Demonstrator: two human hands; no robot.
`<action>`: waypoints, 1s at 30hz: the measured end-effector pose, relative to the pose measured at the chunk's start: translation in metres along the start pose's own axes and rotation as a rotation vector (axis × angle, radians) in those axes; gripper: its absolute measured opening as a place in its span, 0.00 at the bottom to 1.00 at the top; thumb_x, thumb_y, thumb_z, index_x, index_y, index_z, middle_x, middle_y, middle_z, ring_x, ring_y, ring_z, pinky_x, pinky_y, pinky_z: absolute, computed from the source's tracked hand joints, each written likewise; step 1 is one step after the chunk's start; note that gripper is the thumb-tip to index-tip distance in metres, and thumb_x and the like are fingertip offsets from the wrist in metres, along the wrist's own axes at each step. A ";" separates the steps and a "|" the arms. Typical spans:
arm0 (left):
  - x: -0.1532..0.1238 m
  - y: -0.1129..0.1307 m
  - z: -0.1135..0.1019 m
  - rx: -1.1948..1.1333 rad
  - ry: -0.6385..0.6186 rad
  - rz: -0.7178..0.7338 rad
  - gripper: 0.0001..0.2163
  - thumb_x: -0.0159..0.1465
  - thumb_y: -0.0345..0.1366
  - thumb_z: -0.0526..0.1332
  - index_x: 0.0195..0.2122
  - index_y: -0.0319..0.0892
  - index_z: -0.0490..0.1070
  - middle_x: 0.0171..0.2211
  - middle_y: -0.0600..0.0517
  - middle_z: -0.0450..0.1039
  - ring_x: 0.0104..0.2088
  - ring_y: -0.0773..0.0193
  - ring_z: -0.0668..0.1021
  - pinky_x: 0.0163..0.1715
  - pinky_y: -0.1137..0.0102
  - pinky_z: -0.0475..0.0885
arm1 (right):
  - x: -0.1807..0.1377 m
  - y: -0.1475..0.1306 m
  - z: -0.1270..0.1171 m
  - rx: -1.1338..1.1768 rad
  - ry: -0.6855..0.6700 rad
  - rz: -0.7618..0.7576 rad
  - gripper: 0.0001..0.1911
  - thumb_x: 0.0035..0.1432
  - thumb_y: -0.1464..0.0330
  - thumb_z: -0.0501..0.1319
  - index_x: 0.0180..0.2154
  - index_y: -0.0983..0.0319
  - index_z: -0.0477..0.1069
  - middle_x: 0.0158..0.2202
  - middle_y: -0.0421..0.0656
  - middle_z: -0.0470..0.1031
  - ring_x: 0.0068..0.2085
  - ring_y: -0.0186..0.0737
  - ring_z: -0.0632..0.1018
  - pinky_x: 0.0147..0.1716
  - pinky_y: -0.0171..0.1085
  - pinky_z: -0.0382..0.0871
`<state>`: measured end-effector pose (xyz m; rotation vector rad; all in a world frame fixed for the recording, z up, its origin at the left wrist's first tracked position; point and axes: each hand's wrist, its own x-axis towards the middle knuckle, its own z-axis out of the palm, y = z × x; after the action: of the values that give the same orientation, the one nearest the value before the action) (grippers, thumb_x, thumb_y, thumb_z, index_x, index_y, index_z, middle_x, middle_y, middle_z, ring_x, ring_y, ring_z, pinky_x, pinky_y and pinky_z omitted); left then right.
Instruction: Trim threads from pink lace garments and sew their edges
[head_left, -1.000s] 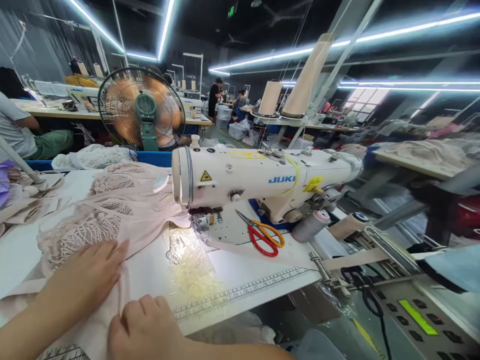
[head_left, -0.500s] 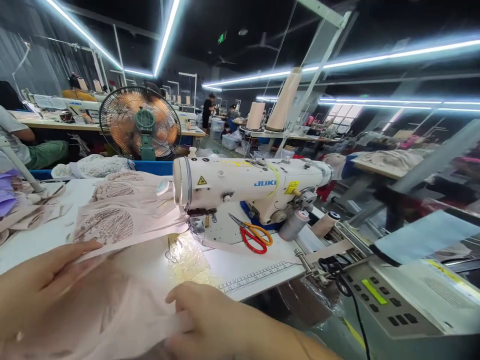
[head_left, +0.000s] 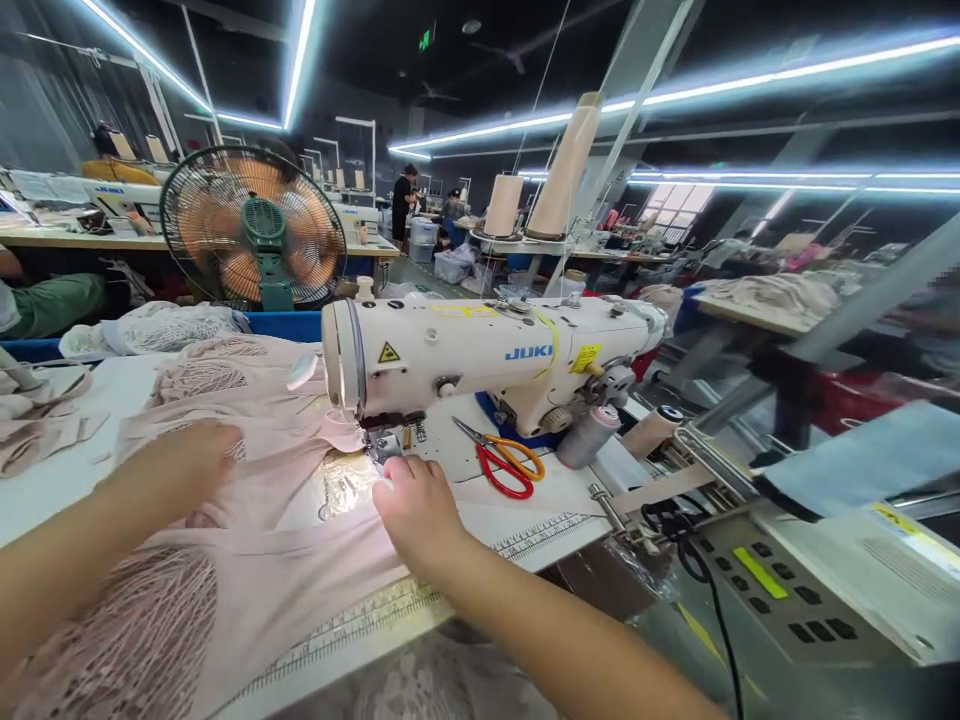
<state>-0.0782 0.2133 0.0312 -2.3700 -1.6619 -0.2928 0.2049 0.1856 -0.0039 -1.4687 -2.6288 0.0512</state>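
Note:
Pale pink lace fabric (head_left: pixel 300 560) spreads over the left of the table and hangs over its front edge. My right hand (head_left: pixel 420 515) is closed on the fabric's edge, just in front of the presser foot (head_left: pixel 385 446) of a white sewing machine (head_left: pixel 450 350). My left hand (head_left: pixel 187 465) lies over more of the fabric on the left; motion smears its fingers, so their grip does not show. One strip of the pink cloth runs up to the needle area. Red-and-orange-handled scissors (head_left: pixel 506 468) rest on the machine bed, right of my right hand.
A printed measuring tape (head_left: pixel 360 622) runs along the table's front edge. Thread cones (head_left: pixel 592 437) stand right of the machine. A control box (head_left: pixel 795 590) sits at the lower right. Behind the table are a large fan (head_left: pixel 255 225), a blue bin (head_left: pixel 285 325) and other people.
My right hand has moved up and forward to the presser foot, bringing the fabric edge. My left hand has shifted right and up across the cloth. The view has turned slightly right.

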 end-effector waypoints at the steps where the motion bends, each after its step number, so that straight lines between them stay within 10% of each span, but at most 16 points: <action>1: 0.009 0.016 0.006 -0.019 -0.032 -0.002 0.14 0.63 0.30 0.48 0.38 0.37 0.74 0.32 0.48 0.79 0.26 0.60 0.79 0.23 0.70 0.70 | 0.001 -0.004 0.003 -0.017 0.026 0.048 0.10 0.56 0.82 0.56 0.35 0.66 0.73 0.39 0.54 0.74 0.43 0.51 0.74 0.40 0.46 0.68; 7: 0.047 0.083 0.054 -0.137 -0.152 -0.021 0.12 0.62 0.28 0.53 0.45 0.40 0.71 0.47 0.47 0.75 0.45 0.56 0.78 0.38 0.67 0.75 | -0.022 -0.027 0.038 -0.020 0.038 0.062 0.11 0.57 0.67 0.63 0.40 0.66 0.73 0.36 0.54 0.76 0.38 0.51 0.78 0.30 0.42 0.75; 11: 0.072 0.082 0.074 -0.127 -0.238 -0.179 0.11 0.67 0.41 0.56 0.38 0.38 0.72 0.37 0.48 0.75 0.38 0.60 0.78 0.38 0.62 0.75 | -0.031 -0.038 0.071 -0.012 0.210 -0.093 0.26 0.60 0.59 0.60 0.55 0.69 0.65 0.56 0.63 0.67 0.57 0.62 0.69 0.48 0.53 0.71; 17: 0.096 0.072 0.063 -0.157 -0.268 -0.317 0.12 0.67 0.41 0.56 0.46 0.38 0.70 0.42 0.47 0.74 0.38 0.60 0.78 0.37 0.62 0.75 | 0.000 -0.017 0.052 0.125 0.042 -0.396 0.31 0.61 0.53 0.57 0.58 0.67 0.61 0.61 0.55 0.63 0.62 0.55 0.63 0.59 0.49 0.61; 22: 0.049 0.078 0.038 -0.270 -0.314 0.006 0.13 0.67 0.36 0.51 0.41 0.44 0.75 0.46 0.49 0.77 0.46 0.58 0.78 0.46 0.65 0.73 | 0.022 0.007 0.041 0.170 0.039 -0.539 0.30 0.59 0.53 0.61 0.53 0.69 0.66 0.57 0.53 0.68 0.60 0.50 0.64 0.61 0.43 0.58; 30: 0.010 0.075 0.076 -0.249 -0.130 0.397 0.18 0.68 0.36 0.50 0.57 0.38 0.68 0.58 0.43 0.69 0.57 0.54 0.72 0.55 0.59 0.70 | -0.013 0.009 0.055 0.227 0.114 -0.437 0.28 0.61 0.57 0.58 0.57 0.68 0.63 0.58 0.52 0.68 0.60 0.50 0.66 0.61 0.45 0.58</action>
<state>-0.0022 0.2209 -0.0442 -2.8899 -1.2187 -0.2899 0.2121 0.1813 -0.0601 -0.7861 -2.6789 0.2071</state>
